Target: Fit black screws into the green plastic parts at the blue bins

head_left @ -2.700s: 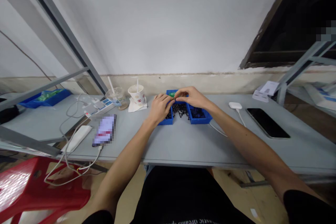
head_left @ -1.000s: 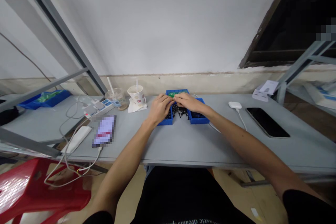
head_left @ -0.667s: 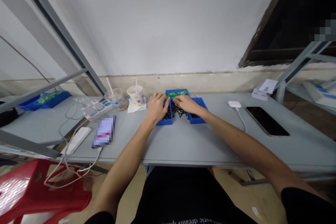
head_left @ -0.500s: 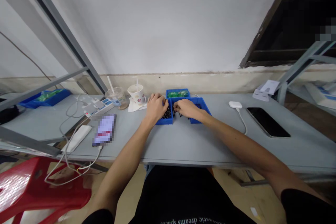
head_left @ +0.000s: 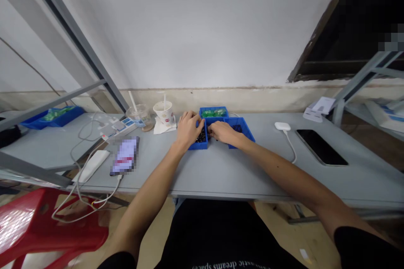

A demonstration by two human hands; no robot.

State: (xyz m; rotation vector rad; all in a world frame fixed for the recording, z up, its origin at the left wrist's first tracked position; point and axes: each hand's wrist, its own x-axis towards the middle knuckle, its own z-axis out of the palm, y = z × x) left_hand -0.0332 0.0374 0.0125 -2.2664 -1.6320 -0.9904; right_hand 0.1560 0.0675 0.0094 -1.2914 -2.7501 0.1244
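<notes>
The left hand (head_left: 189, 129) is placed over the left blue bin (head_left: 198, 146), fingers loosely curved and partly spread. This position apparently keeps the small dark parts (head_left: 201, 137) within fingertip reach; whether one is gripped cannot be told. The right hand (head_left: 222, 131) points inward and down beside that bin's inner wall, fingers bent close together. Its fingertips are obscured, so any held part cannot be confirmed.

The right blue bin (head_left: 249, 133), containing dark pieces (head_left: 237, 127), lies beside the right wrist. The rear blue bin (head_left: 205, 109), containing green items (head_left: 213, 113), is positioned behind the hands. This close grouping on the bench (head_left: 208, 172) probably limits arm travel.

The paper cup (head_left: 164, 115) stands on a napkin (head_left: 160, 130), left of the bins, presumably to catch moisture and remain outside the handling area
</notes>
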